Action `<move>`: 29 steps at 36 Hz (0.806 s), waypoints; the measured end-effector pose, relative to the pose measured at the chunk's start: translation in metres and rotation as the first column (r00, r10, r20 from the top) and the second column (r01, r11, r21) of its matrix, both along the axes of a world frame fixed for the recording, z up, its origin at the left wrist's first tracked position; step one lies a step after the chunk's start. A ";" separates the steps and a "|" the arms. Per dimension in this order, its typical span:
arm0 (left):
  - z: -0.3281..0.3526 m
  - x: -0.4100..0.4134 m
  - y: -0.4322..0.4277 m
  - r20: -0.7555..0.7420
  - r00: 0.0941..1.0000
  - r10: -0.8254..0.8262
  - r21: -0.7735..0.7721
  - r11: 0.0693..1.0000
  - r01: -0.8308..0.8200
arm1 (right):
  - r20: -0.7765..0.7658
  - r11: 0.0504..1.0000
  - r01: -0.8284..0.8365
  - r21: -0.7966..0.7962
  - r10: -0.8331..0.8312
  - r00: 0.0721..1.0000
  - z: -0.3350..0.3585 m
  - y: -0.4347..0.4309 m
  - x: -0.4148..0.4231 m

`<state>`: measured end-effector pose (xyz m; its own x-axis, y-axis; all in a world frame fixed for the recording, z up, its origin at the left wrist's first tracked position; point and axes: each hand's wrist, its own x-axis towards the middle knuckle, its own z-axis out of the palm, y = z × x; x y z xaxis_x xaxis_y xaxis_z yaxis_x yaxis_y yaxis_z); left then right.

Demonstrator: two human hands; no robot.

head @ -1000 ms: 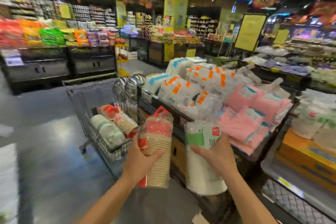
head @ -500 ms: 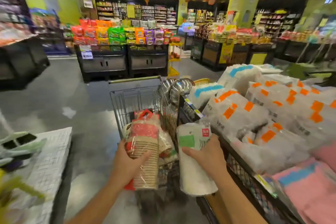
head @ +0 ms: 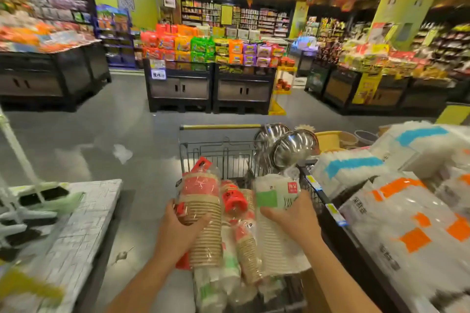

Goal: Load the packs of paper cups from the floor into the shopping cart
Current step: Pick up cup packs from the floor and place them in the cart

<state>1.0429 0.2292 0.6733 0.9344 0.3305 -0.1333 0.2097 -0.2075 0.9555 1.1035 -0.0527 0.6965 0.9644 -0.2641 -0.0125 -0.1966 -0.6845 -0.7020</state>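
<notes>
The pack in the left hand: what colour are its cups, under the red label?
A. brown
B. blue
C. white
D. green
A: the pack gripped by the left hand shows a stack of ribbed brown cups under its red label, while the white cups with a green label are in the right hand.

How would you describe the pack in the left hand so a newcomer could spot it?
Find the wire shopping cart at centre. Over its near end, the left hand grips the brown cup pack. Its red label and kraft cups distinguish it from the white, green-labelled pack alongside.
</notes>
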 end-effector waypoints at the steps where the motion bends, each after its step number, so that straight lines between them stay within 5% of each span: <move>1: -0.002 0.015 0.004 -0.018 1.000 0.002 -0.003 1.000 -0.002 | -0.010 1.000 0.000 -0.006 0.000 1.000 -0.004 0.003 0.019; 17: -0.040 0.227 0.011 -0.182 0.983 -0.003 -0.037 0.999 -0.004 | -0.166 0.999 0.013 -0.038 -0.019 0.986 -0.019 0.027 0.217; 29: -0.142 0.355 -0.007 -0.465 0.862 0.204 0.197 0.973 -0.124 | -0.431 0.989 -0.116 -0.097 0.063 0.900 -0.138 0.045 0.386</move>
